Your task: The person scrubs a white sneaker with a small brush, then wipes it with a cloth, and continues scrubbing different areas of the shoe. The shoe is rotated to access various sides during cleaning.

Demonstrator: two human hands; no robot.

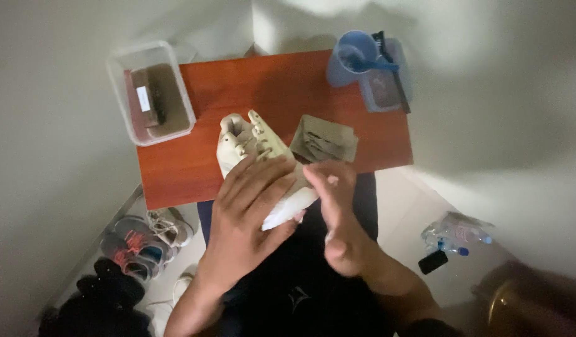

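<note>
Left hand [247, 209] is gripping a cream sneaker [256, 156] mid-frame over the red bench [194, 168], right hand [338, 212] open, fingers flat against its sole.

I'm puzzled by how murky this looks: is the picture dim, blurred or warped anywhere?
Head view: dim and grainy overall, with the walls brightest at top right. The left hand on the pale shoe looks fairly sharp; the right hand is slightly smeared. The red table edges tilt and spread, suggesting wide-angle distortion. The bottom corners are dark and soft.
</note>
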